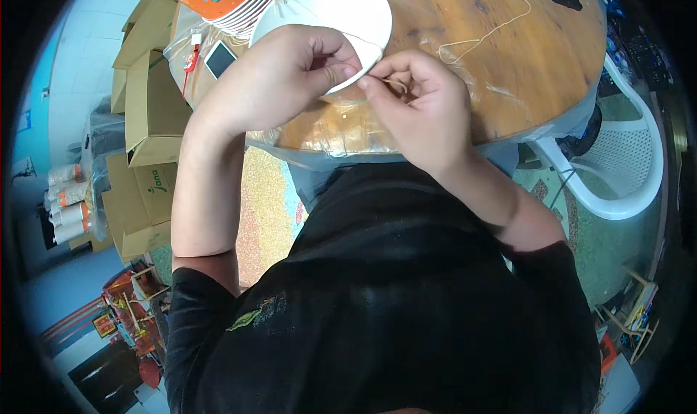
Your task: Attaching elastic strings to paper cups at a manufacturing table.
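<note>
A white, round, shallow dish-like piece (367, 11) with a raised rim is held over the near side of the table. My left hand (298, 72) reaches across it, thumb and fingers closed at its near right rim. Right beside it, my right hand (425, 98) pinches a thin tan cord (396, 85) against the outside of that rim. The fingertips of both hands nearly meet there. A thin strand crosses the white inside of the piece. Part of the cord is hidden in my right fingers.
A stack of orange printed pieces with white edges (225, 0) stands at the far left, near a phone (220, 59) on the plastic-covered wooden table (537, 72). More cord (494, 30) lies at the right. Cardboard boxes (156, 109) stand left; a white chair (617, 152) stands right.
</note>
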